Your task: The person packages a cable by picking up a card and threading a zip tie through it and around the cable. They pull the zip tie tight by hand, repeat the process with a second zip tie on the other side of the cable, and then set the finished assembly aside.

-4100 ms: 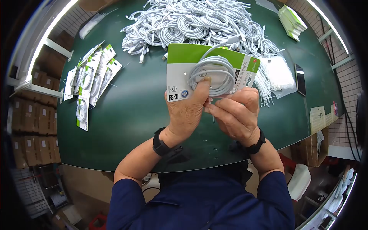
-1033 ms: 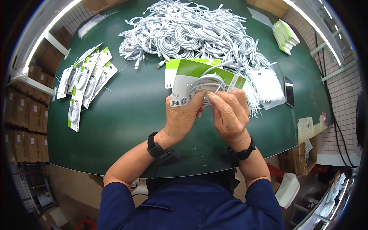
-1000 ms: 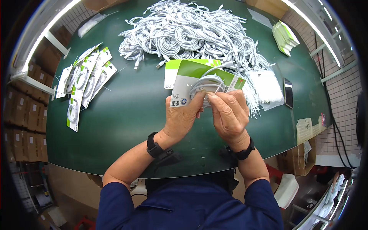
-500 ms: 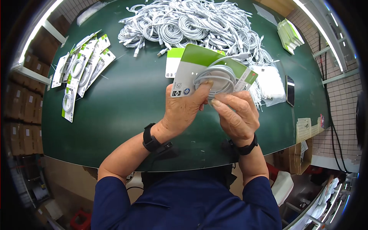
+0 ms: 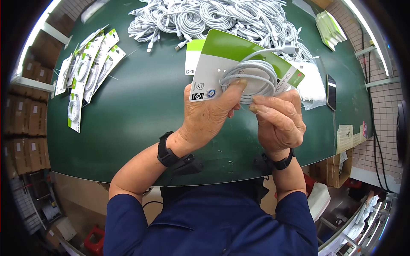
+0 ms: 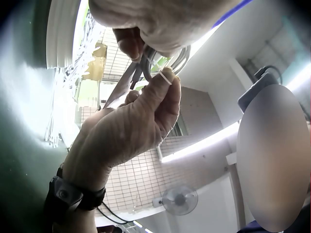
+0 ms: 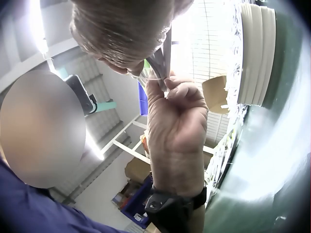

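In the head view my left hand [image 5: 209,113] holds a green-and-white packaging card [image 5: 222,45] up over the table, its thumb pressing on a coiled white USB cable [image 5: 256,68] at the card's front. The cable's plug end [image 5: 286,50] lies across the green band. At the coil's lower right edge, my right hand [image 5: 279,121] has thumb and forefinger pinched together. The left wrist view shows a thin white cable tie [image 6: 165,77] at those fingertips, crossing the coil. The tie's other end is hidden behind the card and fingers.
A large heap of white cables [image 5: 213,19] covers the table's far side. Carded cables [image 5: 81,77] lie at the left, another card [image 5: 194,59] behind the held one. At the right are a bag of white ties [image 5: 311,87], a phone [image 5: 331,91] and stacked cards [image 5: 331,30].
My right hand has shifted from in front of the coil to its lower right edge. The card has risen in the head view, still held in my left hand.
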Tool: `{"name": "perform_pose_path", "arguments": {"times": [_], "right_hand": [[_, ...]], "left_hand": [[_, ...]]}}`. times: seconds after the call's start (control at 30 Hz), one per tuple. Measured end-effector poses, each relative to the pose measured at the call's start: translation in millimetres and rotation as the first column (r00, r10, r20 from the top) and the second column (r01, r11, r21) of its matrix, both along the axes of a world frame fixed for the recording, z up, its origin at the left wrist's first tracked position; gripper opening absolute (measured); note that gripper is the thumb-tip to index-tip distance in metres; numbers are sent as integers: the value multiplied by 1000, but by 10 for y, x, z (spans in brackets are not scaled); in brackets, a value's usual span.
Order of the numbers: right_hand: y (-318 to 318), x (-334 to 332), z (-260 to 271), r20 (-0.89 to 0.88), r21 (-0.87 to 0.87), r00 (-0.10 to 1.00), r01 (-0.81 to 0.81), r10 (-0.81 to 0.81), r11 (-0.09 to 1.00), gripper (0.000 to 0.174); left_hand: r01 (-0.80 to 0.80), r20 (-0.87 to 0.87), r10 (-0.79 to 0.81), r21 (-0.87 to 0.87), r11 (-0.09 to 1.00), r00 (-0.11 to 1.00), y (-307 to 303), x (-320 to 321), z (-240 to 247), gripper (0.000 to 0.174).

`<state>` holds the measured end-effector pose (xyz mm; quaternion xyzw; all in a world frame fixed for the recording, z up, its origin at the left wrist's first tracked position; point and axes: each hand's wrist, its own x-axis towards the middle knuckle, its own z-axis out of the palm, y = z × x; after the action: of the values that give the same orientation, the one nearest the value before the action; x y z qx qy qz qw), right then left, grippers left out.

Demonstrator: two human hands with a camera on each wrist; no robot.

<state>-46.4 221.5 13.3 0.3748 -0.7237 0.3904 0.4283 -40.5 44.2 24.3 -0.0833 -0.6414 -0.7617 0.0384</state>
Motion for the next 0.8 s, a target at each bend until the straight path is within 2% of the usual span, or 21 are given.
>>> {"name": "perform_pose_path", "arguments": {"times": [0.03, 0.2, 0.27, 0.5, 0.6, 0.73, 0.8], "right_hand": [[-5, -1, -9, 9, -14, 1000, -2, 2, 1000, 34], [-16, -1, -9, 43, -23, 999, 3, -2, 1000, 33], [-24, -6, -2, 41, -19, 999, 12, -11, 1000, 33], [-21, -33, -19, 38, -25, 999, 1, 0, 1000, 33], [-27, -30, -17, 56, -52, 998, -25, 27, 998, 30], [-22, -36, -25, 42, -38, 999, 3, -2, 999, 25], [-21, -40, -30, 48, -31, 999, 18, -16, 999, 23]], "left_hand": [[2, 40, -4, 32, 999, 999, 4, 5, 13, 16], [0, -176, -25, -140, 990, 984, -37, -23, -88, 22], [-7, -205, -29, -175, 985, 978, -42, -27, -100, 24], [-1, -151, -28, -188, 982, 988, -23, -23, -89, 25], [-9, -199, -33, -207, 978, 979, -19, -26, -141, 23], [18, -120, -33, -128, 992, 992, 2, -6, -100, 22], [7, -131, -28, -160, 987, 991, -4, -14, -105, 22]]}}
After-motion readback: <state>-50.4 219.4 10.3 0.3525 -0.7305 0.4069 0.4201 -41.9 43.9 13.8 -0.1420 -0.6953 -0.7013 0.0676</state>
